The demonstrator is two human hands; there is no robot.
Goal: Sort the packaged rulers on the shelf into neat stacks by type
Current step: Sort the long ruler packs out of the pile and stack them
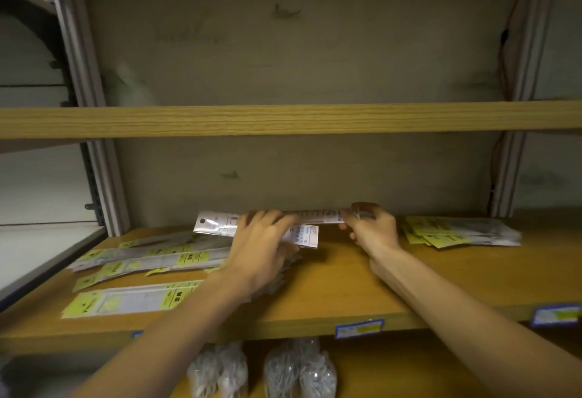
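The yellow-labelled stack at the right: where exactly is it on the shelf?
In the head view, the yellow-labelled stack lies on the shelf, far right, just beyond the right hand.

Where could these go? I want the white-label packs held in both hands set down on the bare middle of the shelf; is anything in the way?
Nothing visible. The white-label packs sit between the left hand and right hand, with bare shelf directly below.

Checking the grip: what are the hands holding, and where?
Both hold white-labelled ruler packets: left hand grips near the middle, right hand pinches the right end.
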